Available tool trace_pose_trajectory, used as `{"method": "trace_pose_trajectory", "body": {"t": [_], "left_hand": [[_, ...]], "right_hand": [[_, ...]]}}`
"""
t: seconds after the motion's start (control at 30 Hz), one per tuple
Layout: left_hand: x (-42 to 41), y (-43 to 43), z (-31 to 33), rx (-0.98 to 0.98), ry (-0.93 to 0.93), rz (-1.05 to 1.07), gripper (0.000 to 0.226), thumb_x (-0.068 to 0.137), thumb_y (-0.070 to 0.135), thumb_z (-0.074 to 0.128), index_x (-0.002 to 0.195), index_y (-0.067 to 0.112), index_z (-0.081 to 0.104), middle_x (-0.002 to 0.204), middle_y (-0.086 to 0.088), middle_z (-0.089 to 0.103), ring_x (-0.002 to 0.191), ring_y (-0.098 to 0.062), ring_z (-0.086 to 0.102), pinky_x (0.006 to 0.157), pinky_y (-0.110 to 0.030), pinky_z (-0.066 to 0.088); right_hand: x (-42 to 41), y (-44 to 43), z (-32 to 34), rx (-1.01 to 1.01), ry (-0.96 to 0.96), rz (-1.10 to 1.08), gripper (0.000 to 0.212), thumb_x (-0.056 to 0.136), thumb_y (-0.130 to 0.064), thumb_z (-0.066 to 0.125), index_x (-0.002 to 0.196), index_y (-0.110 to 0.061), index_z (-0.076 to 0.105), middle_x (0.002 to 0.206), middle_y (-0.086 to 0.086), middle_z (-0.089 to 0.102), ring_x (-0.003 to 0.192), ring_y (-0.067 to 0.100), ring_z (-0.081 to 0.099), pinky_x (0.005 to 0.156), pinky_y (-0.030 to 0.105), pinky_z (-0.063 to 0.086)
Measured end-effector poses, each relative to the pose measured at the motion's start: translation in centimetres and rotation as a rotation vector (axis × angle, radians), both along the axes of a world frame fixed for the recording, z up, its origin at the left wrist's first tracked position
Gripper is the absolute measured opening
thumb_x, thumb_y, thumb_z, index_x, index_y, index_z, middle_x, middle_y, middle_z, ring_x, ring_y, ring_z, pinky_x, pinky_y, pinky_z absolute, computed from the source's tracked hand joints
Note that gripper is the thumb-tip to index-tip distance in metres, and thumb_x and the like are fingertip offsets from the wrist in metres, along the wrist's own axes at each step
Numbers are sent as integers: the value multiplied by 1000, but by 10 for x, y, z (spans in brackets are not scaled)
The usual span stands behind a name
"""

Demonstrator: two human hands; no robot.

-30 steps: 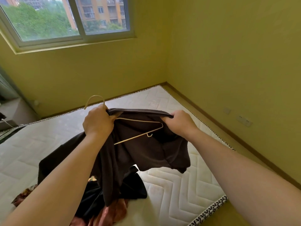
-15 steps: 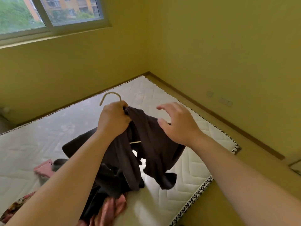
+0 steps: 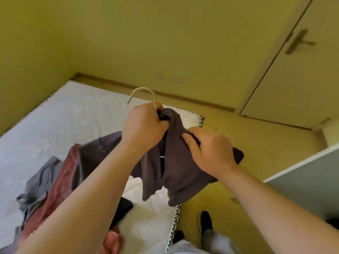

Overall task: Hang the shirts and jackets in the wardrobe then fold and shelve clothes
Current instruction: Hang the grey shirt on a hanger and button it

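Where the white mattress (image 3: 55,121) fills the left, grey and red clothes (image 3: 55,180) lie heaped on it. Next, the left hand (image 3: 143,127) is clenched round a pale hanger (image 3: 154,100) and the collar of a dark shirt (image 3: 176,171) — held in the air between the 2 hands. The right hand (image 3: 211,149) pinches its shoulder fabric; a closed door (image 3: 293,79) stands far right.
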State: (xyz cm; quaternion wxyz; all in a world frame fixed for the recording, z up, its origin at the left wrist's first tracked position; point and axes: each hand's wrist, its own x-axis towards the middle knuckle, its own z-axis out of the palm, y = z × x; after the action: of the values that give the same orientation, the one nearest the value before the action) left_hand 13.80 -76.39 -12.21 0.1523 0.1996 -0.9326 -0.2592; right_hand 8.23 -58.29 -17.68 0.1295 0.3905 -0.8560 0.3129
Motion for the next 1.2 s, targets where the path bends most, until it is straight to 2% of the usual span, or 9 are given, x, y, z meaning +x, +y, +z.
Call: {"method": "trace_pose_trajectory", "body": {"t": [0.13, 0.23, 0.37, 0.47, 0.6, 0.8, 1.0, 1.1, 1.2], "left_hand": [[-34, 55, 4, 15, -42, -252, 9, 83, 15, 54, 80, 12, 62, 65, -10, 62, 62, -27, 58, 55, -44, 49], [-51, 98, 7, 42, -63, -471, 10, 86, 15, 53, 86, 18, 63, 66, -3, 64, 62, -19, 58, 53, -39, 48], [-70, 164, 14, 81, -78, -749, 13, 78, 26, 54, 87, 28, 63, 68, 5, 66, 60, -9, 59, 49, -33, 47], [-80, 229, 14, 71, -63, -911, 8, 84, 17, 61, 86, 25, 65, 73, 2, 68, 67, -17, 63, 58, -44, 54], [-85, 322, 20, 20, -24, -1125, 6, 87, 19, 63, 86, 24, 65, 75, 2, 68, 70, -21, 63, 62, -44, 53], [-64, 461, 45, 32, 63, -1414, 2, 84, 23, 67, 84, 25, 67, 74, 4, 68, 69, -17, 63, 63, -38, 54], [-32, 573, 59, 134, 94, -1702, 21, 76, 23, 83, 87, 24, 65, 76, 10, 65, 71, -5, 61, 62, -20, 48], [-10, 622, 55, 142, 107, -1814, 23, 76, 13, 80, 88, 24, 65, 84, 10, 64, 75, -5, 61, 70, -25, 52], [17, 666, 53, 185, 97, -1931, 21, 75, 5, 73, 84, 23, 67, 79, 10, 65, 72, -5, 60, 68, -25, 51]], "right_hand": [[2, 64, -3, -8, 52, -212, 32, 102, -37, 46, 94, -18, 71, 73, -3, 66, 64, 23, 62, 47, 39, 45], [9, 115, -7, -30, 96, -344, 41, 104, -41, 39, 94, -17, 71, 71, -1, 65, 61, 25, 60, 47, 40, 45], [21, 179, -8, -19, 190, -575, 36, 101, -34, 45, 83, -13, 68, 65, 0, 61, 56, 27, 57, 44, 36, 42], [36, 233, -8, 21, 222, -760, 33, 98, -30, 48, 80, -11, 67, 64, 2, 60, 56, 29, 56, 47, 36, 41], [67, 307, -2, 20, 252, -967, 29, 98, -27, 49, 85, -9, 68, 69, 4, 64, 61, 29, 60, 53, 38, 48], [128, 409, 15, 40, 305, -1258, 29, 99, -27, 47, 94, -10, 70, 79, 3, 70, 67, 23, 66, 59, 35, 55], [185, 492, 25, -18, 339, -1558, 34, 98, -33, 45, 95, -11, 70, 78, 2, 69, 64, 20, 63, 58, 28, 50], [212, 522, 18, -50, 323, -1707, 40, 98, -34, 41, 94, -7, 70, 78, 7, 69, 66, 26, 64, 64, 37, 54], [245, 544, 9, -4, 395, -1821, 53, 103, -39, 34, 90, -3, 70, 75, 11, 68, 61, 28, 63, 61, 39, 55]]}}
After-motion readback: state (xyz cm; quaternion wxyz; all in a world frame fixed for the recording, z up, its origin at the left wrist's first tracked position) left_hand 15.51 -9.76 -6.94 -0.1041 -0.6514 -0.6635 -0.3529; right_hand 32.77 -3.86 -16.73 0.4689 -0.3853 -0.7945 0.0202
